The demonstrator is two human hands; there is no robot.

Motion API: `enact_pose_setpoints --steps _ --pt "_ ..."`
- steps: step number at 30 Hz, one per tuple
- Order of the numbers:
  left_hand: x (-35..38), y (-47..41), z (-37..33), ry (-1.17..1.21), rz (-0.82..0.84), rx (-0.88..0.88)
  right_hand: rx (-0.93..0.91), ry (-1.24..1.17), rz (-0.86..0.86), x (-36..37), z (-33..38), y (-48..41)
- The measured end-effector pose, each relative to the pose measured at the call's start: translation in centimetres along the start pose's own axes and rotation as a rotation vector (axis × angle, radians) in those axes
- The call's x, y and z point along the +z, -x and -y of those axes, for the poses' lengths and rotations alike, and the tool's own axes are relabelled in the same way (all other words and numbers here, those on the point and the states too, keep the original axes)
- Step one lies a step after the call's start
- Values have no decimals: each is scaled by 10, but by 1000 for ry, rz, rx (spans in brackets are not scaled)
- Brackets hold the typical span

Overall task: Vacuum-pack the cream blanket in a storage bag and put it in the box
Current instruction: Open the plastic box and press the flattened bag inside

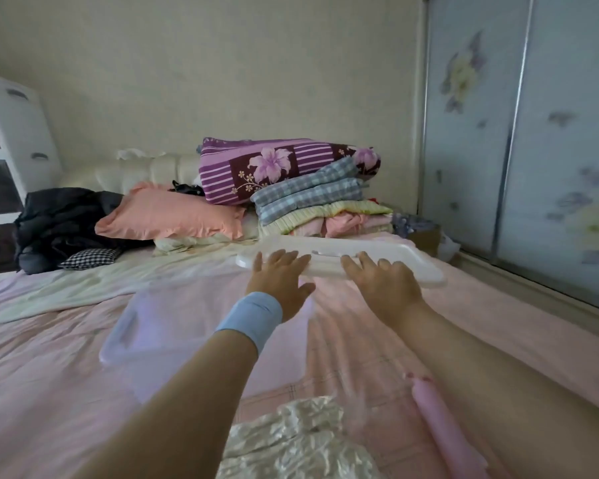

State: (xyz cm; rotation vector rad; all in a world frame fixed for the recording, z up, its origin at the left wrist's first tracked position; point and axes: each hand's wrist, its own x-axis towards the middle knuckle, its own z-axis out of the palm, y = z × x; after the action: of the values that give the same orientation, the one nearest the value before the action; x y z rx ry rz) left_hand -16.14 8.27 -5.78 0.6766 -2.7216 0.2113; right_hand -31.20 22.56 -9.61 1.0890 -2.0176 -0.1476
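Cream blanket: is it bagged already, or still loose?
Bagged: the cream blanket lies at the bottom edge inside a shiny storage bag wrinkled tight against it, on the bed.

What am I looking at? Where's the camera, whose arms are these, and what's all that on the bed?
There is no machine here. A person wears one wide-angle camera on the head, so you see their own two bare arms reaching forward over a bed. The left hand, with a blue wristband, and the right hand lie with fingers stretched flat on a white plastic lid. Neither grips anything. Under the left arm sits a translucent container, probably the box. At the bottom edge lies a shiny, crinkled cream bundle, likely the bagged blanket, with a pink tube beside it. Behind are a pink pillow and folded bedding.
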Motion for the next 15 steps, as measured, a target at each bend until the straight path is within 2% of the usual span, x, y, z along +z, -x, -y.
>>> enact_pose_setpoints --steps 4,7,10,13,15 --pt "27 -28 -78 61 95 83 82 -44 69 41 -55 43" --pt "51 -39 -124 96 181 142 95 -105 209 62 -82 73" --pt "83 -38 -153 127 345 160 35 -219 436 85 -95 93" --pt "115 -32 -162 155 553 94 -49 -371 791 93 -91 104" --pt "128 -25 -161 179 628 71 12 -515 905 95 -84 111"
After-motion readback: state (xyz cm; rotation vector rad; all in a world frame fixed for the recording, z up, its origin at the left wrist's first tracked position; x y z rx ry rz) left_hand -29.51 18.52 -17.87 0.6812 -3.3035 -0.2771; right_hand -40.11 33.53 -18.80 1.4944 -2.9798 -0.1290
